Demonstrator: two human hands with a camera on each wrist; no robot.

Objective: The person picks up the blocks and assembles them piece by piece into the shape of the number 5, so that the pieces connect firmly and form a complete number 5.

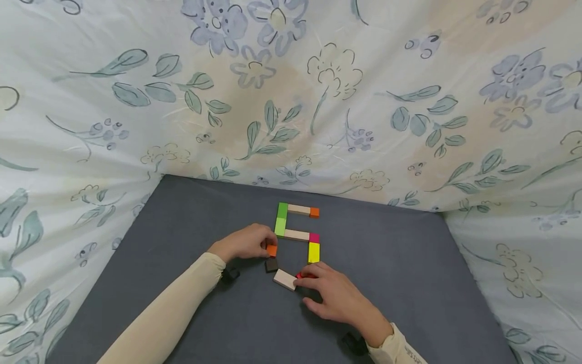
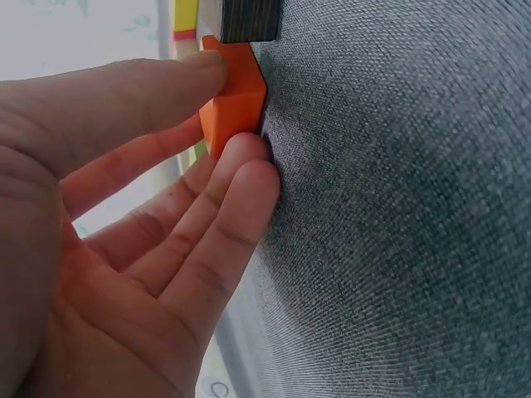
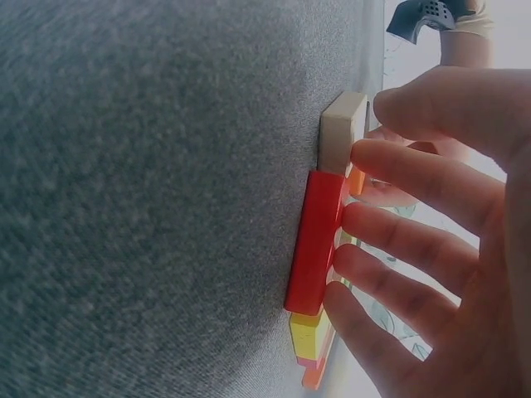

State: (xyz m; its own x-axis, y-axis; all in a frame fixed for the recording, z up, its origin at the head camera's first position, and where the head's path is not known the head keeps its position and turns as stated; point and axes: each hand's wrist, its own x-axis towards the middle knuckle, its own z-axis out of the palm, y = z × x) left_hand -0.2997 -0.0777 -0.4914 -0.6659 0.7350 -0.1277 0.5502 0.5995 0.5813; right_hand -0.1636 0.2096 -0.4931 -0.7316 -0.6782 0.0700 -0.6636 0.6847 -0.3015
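My left hand (image 1: 245, 241) pinches a small orange block (image 1: 271, 251) between thumb and fingers, low on the dark cloth. Just in front of that block lies a dark brown block (image 1: 271, 265). A pale wooden block (image 1: 285, 279) lies slanted beside it, to the right. My right hand (image 1: 334, 293) rests its fingertips on a long red block (image 3: 315, 245) and the near end of the pale block, with the thumb held apart. Most of the red block is hidden under those fingers in the head view. A yellow block (image 1: 313, 253) sits at its far end.
Farther back, two green blocks (image 1: 281, 218), pale blocks (image 1: 298, 209), a second orange block (image 1: 314, 213) and a magenta block (image 1: 314, 237) form a line of right-angled turns. Floral fabric (image 1: 291, 101) hangs behind and beside the dark grey surface (image 1: 386, 242).
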